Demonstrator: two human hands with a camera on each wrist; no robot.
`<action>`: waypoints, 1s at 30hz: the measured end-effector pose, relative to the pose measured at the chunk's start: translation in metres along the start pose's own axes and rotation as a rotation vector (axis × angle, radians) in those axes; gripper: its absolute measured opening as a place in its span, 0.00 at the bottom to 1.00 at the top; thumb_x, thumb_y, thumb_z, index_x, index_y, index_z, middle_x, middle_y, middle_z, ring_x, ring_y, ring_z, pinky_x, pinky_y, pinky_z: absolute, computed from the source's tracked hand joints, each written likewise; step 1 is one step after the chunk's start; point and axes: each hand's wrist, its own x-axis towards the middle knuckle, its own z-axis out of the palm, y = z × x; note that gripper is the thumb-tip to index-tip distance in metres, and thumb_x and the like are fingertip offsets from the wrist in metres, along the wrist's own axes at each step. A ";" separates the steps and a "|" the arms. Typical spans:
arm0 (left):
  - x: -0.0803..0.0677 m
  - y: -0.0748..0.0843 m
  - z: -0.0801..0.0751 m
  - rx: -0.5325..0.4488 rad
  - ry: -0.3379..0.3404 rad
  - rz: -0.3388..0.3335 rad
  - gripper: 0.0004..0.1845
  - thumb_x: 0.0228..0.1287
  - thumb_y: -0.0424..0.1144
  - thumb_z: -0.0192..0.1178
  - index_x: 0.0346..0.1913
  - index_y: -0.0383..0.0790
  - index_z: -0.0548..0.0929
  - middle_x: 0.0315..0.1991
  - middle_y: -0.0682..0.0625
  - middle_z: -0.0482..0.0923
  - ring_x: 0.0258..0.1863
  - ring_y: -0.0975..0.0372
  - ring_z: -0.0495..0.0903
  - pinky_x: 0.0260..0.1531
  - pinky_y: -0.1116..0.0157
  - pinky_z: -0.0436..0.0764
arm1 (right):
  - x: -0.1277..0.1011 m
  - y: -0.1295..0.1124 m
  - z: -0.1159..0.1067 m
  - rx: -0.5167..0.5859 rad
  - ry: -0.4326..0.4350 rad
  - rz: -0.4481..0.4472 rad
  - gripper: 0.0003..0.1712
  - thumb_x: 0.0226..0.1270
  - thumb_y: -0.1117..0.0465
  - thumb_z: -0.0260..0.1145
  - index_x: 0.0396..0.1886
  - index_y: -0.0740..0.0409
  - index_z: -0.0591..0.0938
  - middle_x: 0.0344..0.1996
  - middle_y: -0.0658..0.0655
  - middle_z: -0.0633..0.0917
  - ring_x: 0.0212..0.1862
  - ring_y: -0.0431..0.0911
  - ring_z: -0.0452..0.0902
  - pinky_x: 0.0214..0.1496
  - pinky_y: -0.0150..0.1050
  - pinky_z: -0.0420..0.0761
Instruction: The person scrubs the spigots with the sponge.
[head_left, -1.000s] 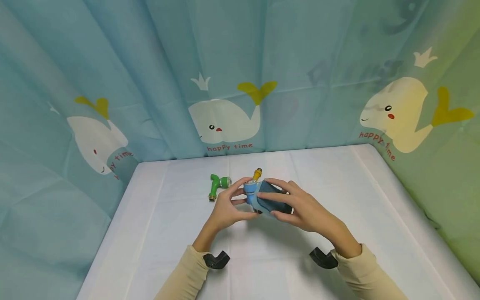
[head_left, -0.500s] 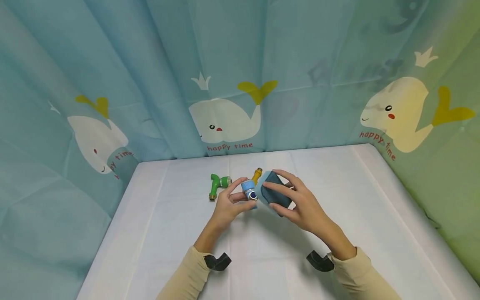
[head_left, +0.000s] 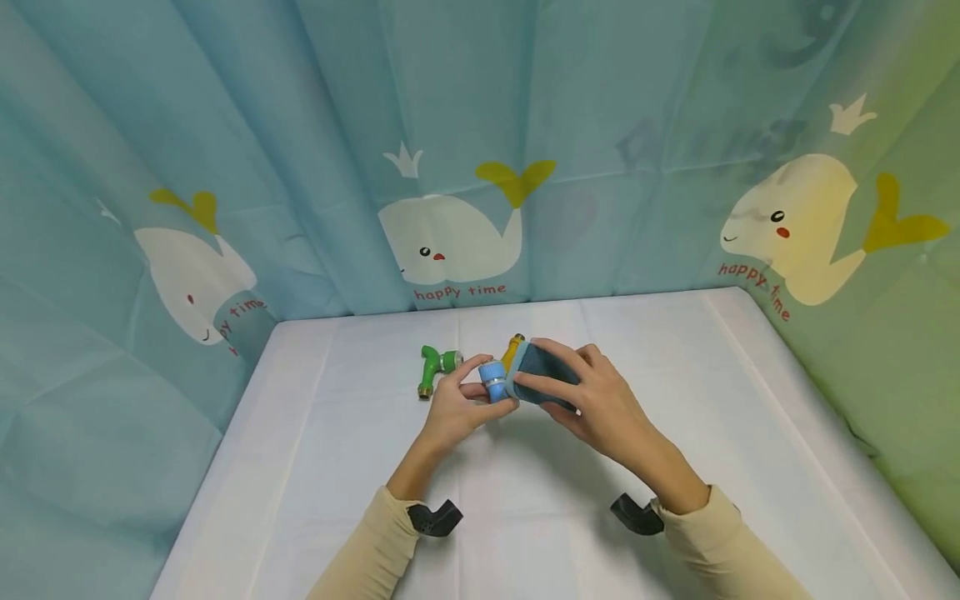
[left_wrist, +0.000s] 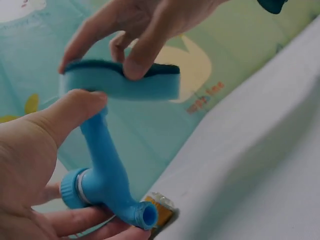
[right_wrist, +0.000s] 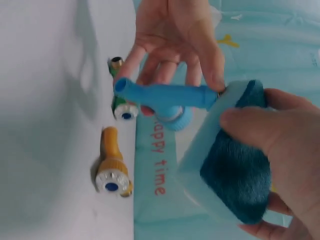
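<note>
My left hand (head_left: pixel 453 417) grips a light blue plastic faucet (left_wrist: pixel 106 177), thumb at one pipe end and fingers under its body. In the right wrist view, the faucet's open spout (right_wrist: pixel 121 86) points away from the sponge. A sponge (head_left: pixel 543 371), pale blue with a dark teal scouring side, is pinched between the thumb and fingers of my right hand (head_left: pixel 607 404). Its pale side lies against the faucet's pipe end, right by my left thumb (left_wrist: pixel 90 102). Both hands are raised over the table.
On the white table (head_left: pixel 360 467), a green faucet (head_left: pixel 431 371) lies left of the hands. A yellow faucet (head_left: pixel 513 350) lies behind them, partly covered by the sponge in the head view. A whale-printed curtain (head_left: pixel 600 167) hangs around the table's back and sides.
The blue faucet has been turned in my left hand; its round knob end faced the camera half a second ago. My right hand has shifted and tilted the sponge around the faucet.
</note>
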 end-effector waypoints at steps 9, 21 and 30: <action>0.000 0.001 -0.002 0.015 0.026 0.061 0.41 0.55 0.34 0.78 0.72 0.46 0.73 0.42 0.43 0.89 0.46 0.55 0.88 0.52 0.51 0.81 | 0.003 -0.001 0.001 0.036 -0.002 0.005 0.37 0.58 0.61 0.81 0.66 0.34 0.82 0.73 0.56 0.70 0.46 0.55 0.71 0.40 0.48 0.82; -0.002 0.001 -0.005 -0.117 0.006 0.128 0.43 0.55 0.30 0.76 0.74 0.47 0.71 0.46 0.40 0.88 0.47 0.57 0.86 0.53 0.48 0.82 | 0.000 0.000 0.005 0.146 0.062 0.100 0.37 0.55 0.62 0.81 0.66 0.40 0.82 0.73 0.58 0.70 0.50 0.54 0.74 0.38 0.48 0.84; -0.001 -0.002 -0.005 -0.169 -0.020 0.183 0.46 0.54 0.29 0.76 0.76 0.44 0.68 0.50 0.39 0.86 0.50 0.55 0.84 0.47 0.59 0.86 | -0.001 -0.004 0.011 0.262 0.046 0.112 0.35 0.61 0.58 0.79 0.68 0.42 0.80 0.74 0.60 0.68 0.57 0.54 0.78 0.40 0.44 0.85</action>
